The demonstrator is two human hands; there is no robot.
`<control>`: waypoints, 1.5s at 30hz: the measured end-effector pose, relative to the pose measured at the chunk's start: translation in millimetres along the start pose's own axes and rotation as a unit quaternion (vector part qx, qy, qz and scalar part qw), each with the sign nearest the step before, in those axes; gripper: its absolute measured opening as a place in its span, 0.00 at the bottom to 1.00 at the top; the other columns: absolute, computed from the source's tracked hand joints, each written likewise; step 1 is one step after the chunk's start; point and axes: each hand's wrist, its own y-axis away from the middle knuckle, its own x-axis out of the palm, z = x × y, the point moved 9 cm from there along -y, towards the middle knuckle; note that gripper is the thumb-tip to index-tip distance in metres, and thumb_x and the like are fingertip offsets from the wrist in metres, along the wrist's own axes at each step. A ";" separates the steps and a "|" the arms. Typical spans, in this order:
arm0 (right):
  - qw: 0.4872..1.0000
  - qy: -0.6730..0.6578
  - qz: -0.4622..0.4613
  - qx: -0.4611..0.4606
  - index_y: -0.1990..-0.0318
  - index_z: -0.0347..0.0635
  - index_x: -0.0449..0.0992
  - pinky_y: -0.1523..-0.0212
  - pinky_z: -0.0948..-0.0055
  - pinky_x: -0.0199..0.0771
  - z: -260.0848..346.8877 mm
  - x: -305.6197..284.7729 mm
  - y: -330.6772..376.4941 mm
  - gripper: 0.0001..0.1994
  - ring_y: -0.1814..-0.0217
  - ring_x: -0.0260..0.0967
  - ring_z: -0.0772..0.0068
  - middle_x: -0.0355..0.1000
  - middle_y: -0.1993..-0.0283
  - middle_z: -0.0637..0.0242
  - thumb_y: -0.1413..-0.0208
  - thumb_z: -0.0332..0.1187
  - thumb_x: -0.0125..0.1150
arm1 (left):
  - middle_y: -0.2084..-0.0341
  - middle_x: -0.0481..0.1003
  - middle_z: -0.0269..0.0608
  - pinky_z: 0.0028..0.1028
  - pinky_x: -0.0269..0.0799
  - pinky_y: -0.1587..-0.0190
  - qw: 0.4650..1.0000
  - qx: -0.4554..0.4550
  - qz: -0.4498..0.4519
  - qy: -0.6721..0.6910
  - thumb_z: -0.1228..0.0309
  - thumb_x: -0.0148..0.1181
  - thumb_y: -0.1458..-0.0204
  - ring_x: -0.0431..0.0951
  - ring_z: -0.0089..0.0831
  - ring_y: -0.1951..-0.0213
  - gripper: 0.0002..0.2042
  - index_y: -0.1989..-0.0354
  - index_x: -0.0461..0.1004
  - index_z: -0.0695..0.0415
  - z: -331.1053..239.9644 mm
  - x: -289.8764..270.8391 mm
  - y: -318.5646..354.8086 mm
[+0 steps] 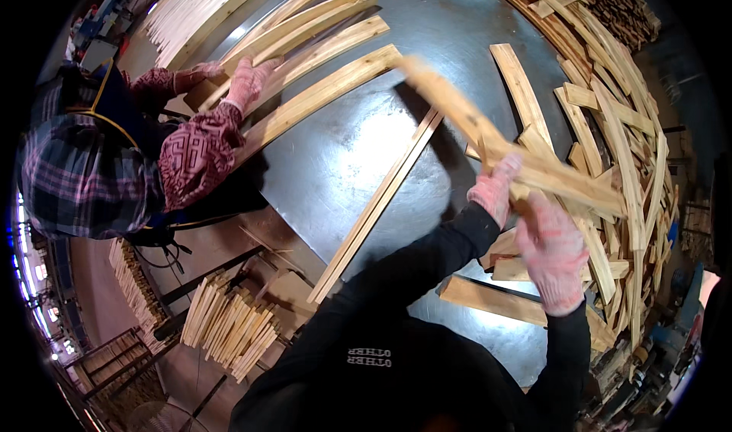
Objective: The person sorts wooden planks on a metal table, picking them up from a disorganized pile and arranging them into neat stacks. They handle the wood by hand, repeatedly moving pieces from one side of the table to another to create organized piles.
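Note:
A long wooden plank (526,154) hangs at a slant over the metal table, blurred by motion. My left hand (496,188), in a pink and white knit glove, is closed around its lower edge near the middle. Just below the plank is my right hand (552,255), gloved the same way. Its fingertips meet or pass behind the plank's lower edge, and their grip is smeared by motion. Under the plank's left part, a pair of thin strips (377,203) lies side by side across the table.
A heap of loose boards (610,142) covers the table's right side. At the left a co-worker (114,157) in pink gloves handles several planks (328,89). Light strips (202,12) stand stacked at the far left; cut sticks (232,321) are piled below the table edge.

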 end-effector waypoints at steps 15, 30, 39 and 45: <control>0.992 0.025 0.106 0.063 0.29 0.47 0.52 0.35 0.58 0.65 -121.0 56.7 -72.4 0.52 0.35 0.63 0.47 0.66 0.39 0.49 0.64 0.40 0.78 | 0.49 0.73 0.40 0.27 0.73 0.50 0.896 0.220 0.084 -0.376 0.77 0.51 0.43 0.74 0.30 0.50 0.24 0.36 0.65 0.57 -176.2 -119.7 49.5; 0.953 0.107 0.102 0.265 0.25 0.42 0.42 0.31 0.57 0.59 -222.7 82.8 -18.4 0.55 0.29 0.56 0.43 0.57 0.31 0.42 0.54 0.54 0.69 | 0.56 0.80 0.51 0.37 0.73 0.49 0.586 0.123 -0.228 -0.768 0.60 0.65 0.50 0.80 0.44 0.52 0.23 0.44 0.74 0.52 -311.2 -307.2 54.3; 0.975 -0.006 -0.012 0.223 0.26 0.44 0.45 0.33 0.57 0.62 -226.8 52.9 11.8 0.52 0.32 0.61 0.44 0.60 0.32 0.41 0.54 0.52 0.70 | 0.45 0.73 0.48 0.42 0.67 0.42 0.445 0.069 -0.312 -0.836 0.55 0.66 0.50 0.74 0.48 0.45 0.31 0.38 0.68 0.50 -317.0 -303.6 53.5; 0.980 -0.141 -0.060 0.128 0.32 0.32 0.58 0.41 0.65 0.70 -174.6 -26.9 8.8 0.44 0.41 0.72 0.54 0.73 0.43 0.47 0.50 0.51 0.69 | 0.41 0.69 0.52 0.42 0.70 0.42 0.507 0.388 -0.185 -0.747 0.64 0.67 0.49 0.71 0.49 0.42 0.31 0.37 0.66 0.59 -262.6 -174.1 80.0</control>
